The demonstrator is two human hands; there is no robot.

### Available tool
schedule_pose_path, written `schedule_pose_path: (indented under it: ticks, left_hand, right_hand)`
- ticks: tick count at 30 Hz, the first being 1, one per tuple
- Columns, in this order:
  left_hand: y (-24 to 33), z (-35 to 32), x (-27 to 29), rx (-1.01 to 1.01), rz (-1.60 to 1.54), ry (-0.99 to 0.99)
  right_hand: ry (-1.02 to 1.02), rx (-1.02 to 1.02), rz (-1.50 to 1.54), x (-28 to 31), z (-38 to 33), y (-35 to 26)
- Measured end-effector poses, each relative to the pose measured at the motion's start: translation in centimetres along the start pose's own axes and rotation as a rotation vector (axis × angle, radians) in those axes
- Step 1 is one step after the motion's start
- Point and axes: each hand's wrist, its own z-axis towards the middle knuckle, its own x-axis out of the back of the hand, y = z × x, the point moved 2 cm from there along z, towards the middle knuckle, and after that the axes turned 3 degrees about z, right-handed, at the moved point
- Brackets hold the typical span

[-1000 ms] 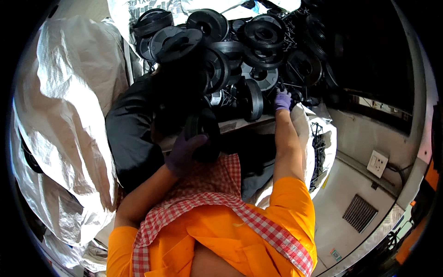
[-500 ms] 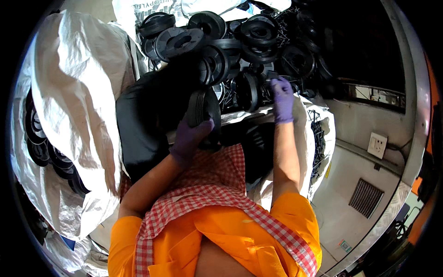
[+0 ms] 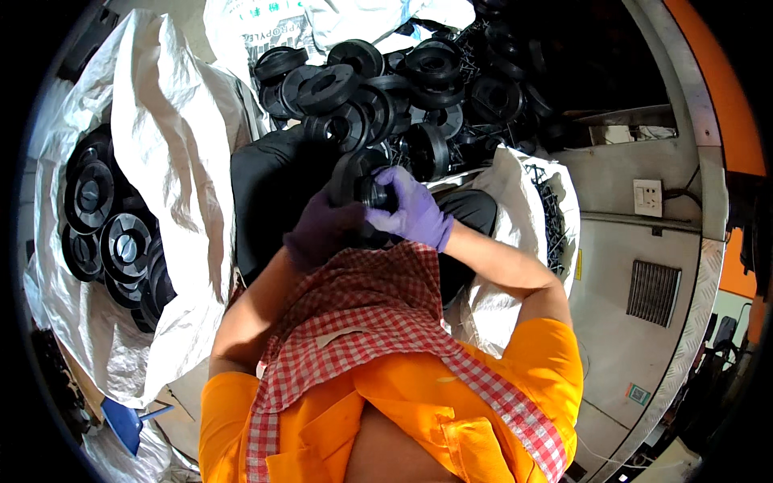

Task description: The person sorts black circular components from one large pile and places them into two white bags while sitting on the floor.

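Observation:
Both my hands wear purple gloves and meet in front of my apron. My left hand (image 3: 322, 229) grips a black round plastic part (image 3: 348, 175), thick-rimmed and wheel-like, by its lower side. My right hand (image 3: 412, 211) curls its fingers and thumb around a smaller dark piece (image 3: 374, 193) at that part's right face. Whether the two pieces touch or are joined I cannot tell, since the gloves hide most of the contact. Just beyond lies a heap of similar black round parts (image 3: 331, 87), and one of them (image 3: 425, 151) stands on edge near my right hand.
At the left an open white sack (image 3: 173, 201) holds several black round parts (image 3: 129, 248). To the right another white sack (image 3: 503, 233) contains thin black plastic sprues (image 3: 551, 225). A metal cabinet (image 3: 612, 290) with a socket (image 3: 647, 198) stands beyond it. A blue dustpan (image 3: 122, 427) lies lower left.
My right hand has come from the heap down and left to the round part in my left hand. The view has shifted, showing more of the left sack's contents.

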Motion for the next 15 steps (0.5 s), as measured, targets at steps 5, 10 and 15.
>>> schedule_pose_path:
  ticks: [5, 10, 15]
  left_hand:
    - [-3.8, -0.4, -2.4, -0.579, 0.405, 0.135]
    - [-4.0, 0.1, -0.9, -0.456, 0.259, 0.020]
    - [0.4, 0.0, 1.4, -0.398, 0.705, -0.458]
  right_hand:
    - [0.185, -0.606, 0.403, -1.2, -1.0, 3.4]
    - [-0.111, -0.458, 0.610, -1.6, -2.8, -0.4]
    - [-0.355, 0.707, -0.388, -0.6, -3.4, -0.5]
